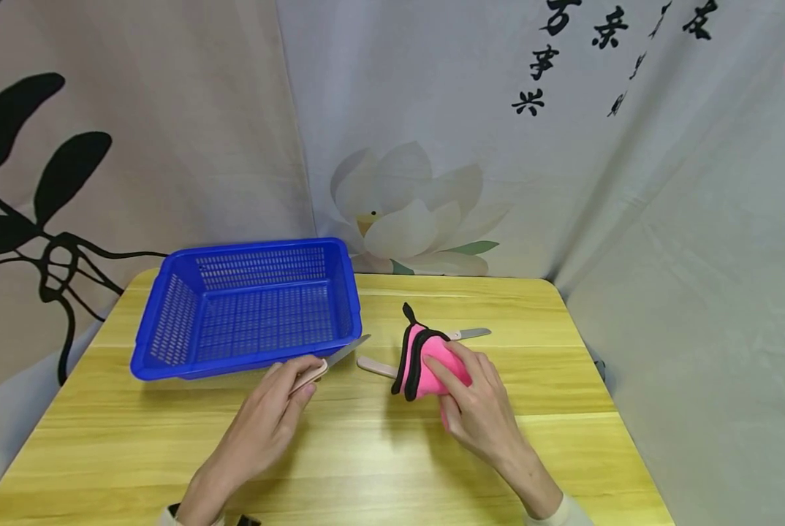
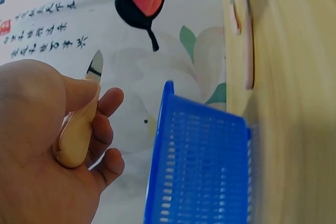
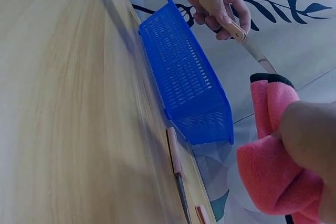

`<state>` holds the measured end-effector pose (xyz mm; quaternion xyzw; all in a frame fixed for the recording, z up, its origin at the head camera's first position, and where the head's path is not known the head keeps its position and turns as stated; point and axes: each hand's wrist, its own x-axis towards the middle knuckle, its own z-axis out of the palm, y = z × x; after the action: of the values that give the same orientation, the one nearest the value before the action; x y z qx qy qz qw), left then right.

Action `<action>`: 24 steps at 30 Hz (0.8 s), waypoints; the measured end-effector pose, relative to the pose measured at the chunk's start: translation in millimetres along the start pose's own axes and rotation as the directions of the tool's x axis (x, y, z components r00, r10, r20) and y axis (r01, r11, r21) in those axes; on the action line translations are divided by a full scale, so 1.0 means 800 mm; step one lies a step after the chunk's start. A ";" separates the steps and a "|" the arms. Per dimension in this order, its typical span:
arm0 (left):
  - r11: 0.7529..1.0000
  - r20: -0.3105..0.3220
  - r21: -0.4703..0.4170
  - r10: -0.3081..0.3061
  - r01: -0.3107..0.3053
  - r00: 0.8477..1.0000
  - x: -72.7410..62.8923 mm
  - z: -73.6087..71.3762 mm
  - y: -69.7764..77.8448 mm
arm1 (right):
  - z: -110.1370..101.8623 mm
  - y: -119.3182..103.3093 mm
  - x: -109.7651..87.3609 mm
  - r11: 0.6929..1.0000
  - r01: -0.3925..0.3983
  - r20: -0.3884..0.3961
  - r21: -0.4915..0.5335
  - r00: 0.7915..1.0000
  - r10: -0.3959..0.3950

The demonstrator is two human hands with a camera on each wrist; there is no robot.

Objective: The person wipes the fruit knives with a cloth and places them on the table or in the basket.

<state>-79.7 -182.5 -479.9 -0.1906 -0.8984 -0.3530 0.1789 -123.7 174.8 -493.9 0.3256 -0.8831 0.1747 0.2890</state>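
Observation:
My left hand [image 1: 261, 427] grips a small knife by its pale handle [image 2: 77, 135]. Its blade [image 1: 348, 351] points away to the right, by the basket's front corner in the head view. Bunched in my right hand [image 1: 483, 402] is a pink cloth [image 3: 273, 177] with black edging, held up over the table. Two more knives lie on the table. One shows its pinkish handle [image 1: 376, 367] left of the cloth, which hides its blade in the head view. The other knife [image 1: 474, 333] lies farther back, partly covered by the cloth there.
A blue plastic basket [image 1: 248, 363] with perforated walls stands at the back left of the wooden table [image 1: 340, 467]. Behind the table hangs a pale curtain [image 1: 432, 88] printed with a lotus and black characters. A small black object [image 1: 248, 521] shows at the bottom edge.

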 end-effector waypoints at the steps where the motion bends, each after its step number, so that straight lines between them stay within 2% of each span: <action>1: 1.000 -0.005 0.003 0.008 -0.008 1.000 0.003 -0.002 -0.002 | 0.000 0.000 -0.001 1.000 0.000 -0.003 0.007 1.000 0.000; 8: 0.999 -0.023 0.006 0.038 -0.038 0.999 0.022 -0.020 -0.014 | -0.001 0.002 -0.009 0.999 0.002 -0.026 0.049 1.000 -0.001; 15: 0.996 -0.034 0.067 0.053 -0.051 0.998 0.037 -0.034 -0.032 | -0.004 0.005 -0.017 0.998 0.001 -0.039 0.069 0.999 0.002; 24: 0.994 0.019 0.104 0.022 -0.024 1.000 0.046 -0.054 -0.057 | -0.009 0.012 -0.038 0.997 -0.039 -0.030 0.073 0.999 0.041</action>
<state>-124.9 -236.1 -459.1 -0.1944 -0.9149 -0.3018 0.1844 -108.3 200.1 -508.4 0.3153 -0.8780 0.2174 0.2872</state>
